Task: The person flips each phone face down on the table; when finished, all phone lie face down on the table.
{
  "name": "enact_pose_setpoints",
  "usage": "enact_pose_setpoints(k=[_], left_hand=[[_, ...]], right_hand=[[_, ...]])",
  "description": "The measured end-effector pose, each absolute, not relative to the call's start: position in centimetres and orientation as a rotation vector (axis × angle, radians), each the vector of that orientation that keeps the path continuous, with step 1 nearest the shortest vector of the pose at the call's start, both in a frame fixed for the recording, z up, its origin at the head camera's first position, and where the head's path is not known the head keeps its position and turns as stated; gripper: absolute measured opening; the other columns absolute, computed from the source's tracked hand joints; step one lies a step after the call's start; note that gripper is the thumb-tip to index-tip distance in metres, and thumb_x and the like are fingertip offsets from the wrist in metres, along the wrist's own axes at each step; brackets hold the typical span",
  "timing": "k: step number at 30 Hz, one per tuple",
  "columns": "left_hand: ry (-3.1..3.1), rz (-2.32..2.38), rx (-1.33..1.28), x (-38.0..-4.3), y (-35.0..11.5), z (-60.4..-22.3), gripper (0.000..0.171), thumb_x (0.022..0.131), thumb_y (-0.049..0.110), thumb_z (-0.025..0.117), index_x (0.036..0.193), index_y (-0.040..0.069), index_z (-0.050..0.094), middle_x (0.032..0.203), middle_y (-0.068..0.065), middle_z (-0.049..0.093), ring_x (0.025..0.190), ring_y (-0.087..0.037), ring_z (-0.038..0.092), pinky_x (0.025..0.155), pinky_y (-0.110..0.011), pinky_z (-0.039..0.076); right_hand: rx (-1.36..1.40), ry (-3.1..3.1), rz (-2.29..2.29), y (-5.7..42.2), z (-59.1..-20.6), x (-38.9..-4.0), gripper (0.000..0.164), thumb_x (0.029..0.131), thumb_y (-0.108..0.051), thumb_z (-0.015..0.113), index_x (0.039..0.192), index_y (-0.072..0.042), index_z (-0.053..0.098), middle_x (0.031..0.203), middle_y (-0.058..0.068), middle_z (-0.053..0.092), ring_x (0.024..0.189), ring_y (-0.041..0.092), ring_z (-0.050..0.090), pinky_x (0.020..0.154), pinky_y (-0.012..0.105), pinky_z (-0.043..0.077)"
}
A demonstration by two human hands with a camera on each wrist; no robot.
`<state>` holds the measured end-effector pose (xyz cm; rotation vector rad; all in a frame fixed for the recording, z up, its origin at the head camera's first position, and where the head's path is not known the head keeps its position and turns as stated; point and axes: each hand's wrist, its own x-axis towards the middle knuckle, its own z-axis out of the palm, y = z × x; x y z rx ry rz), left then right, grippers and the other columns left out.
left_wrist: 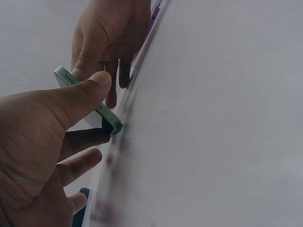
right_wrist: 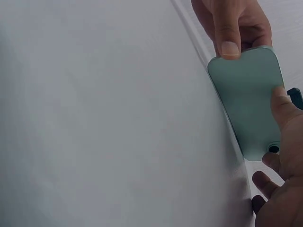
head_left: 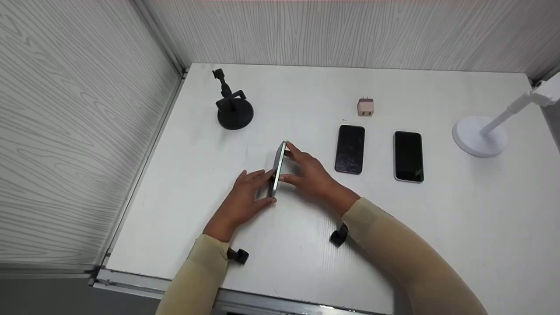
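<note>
A light green smartphone (head_left: 278, 171) stands tilted up on one long edge on the table, between both hands. Its plain green back (right_wrist: 244, 101) faces the right hand, with a single camera lens near one corner. My left hand (head_left: 243, 197) pinches the near end, its thumb across the end with the small holes in the left wrist view and a finger on the other side. On the far side, my right hand (head_left: 316, 176) grips the phone by its upper edge and camera end, thumb and fingers apart. The screen is mostly hidden.
Right of the hands lie a dark phone (head_left: 350, 149) and another black-screened phone (head_left: 408, 156). Behind them sits a pink plug adapter (head_left: 365, 107). A black round-based mount (head_left: 235, 114) stands at back left, a white stand (head_left: 479, 138) at right. Panels border the table.
</note>
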<state>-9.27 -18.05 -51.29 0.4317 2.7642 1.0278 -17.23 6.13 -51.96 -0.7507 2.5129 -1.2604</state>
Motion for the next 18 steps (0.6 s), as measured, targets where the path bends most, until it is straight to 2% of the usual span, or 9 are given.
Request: enact_pose_setpoints(k=[7,13,18], left_hand=[[2.734,1.077,0.430,-9.2,-17.9,-51.2,0.083,0.099,0.026,0.084,0.170,0.028,0.042,0.162,-0.002,0.059,0.160,-0.027,0.044,0.140,-0.047,0.010],[2.732,1.099,0.455,-9.3,-18.1,-51.5,0.085,0.099,0.024,0.084,0.171,0.029,0.040,0.163,0.000,0.058,0.158,-0.024,0.047,0.140,-0.044,0.013],[2.720,1.140,0.462,-9.2,-18.4,-51.5,0.088,0.098,0.023,0.085,0.172,0.031,0.037,0.159,0.000,0.063,0.155,-0.023,0.050,0.140,-0.044,0.016]], right_hand=[[-0.783,2.592,-1.127,5.4,-52.1,-17.1,0.109,0.097,-0.041,0.084,0.177,-0.013,0.015,0.168,0.008,0.053,0.156,0.039,0.047,0.132,0.054,0.035],[-0.792,2.635,-1.044,5.0,-51.9,-17.1,0.116,0.095,-0.044,0.086,0.176,-0.006,0.012,0.168,0.009,0.052,0.155,0.041,0.047,0.132,0.058,0.032],[-0.783,2.650,-1.003,4.8,-52.1,-16.9,0.117,0.094,-0.047,0.086,0.175,-0.005,0.015,0.169,0.008,0.052,0.157,0.039,0.044,0.133,0.055,0.031]])
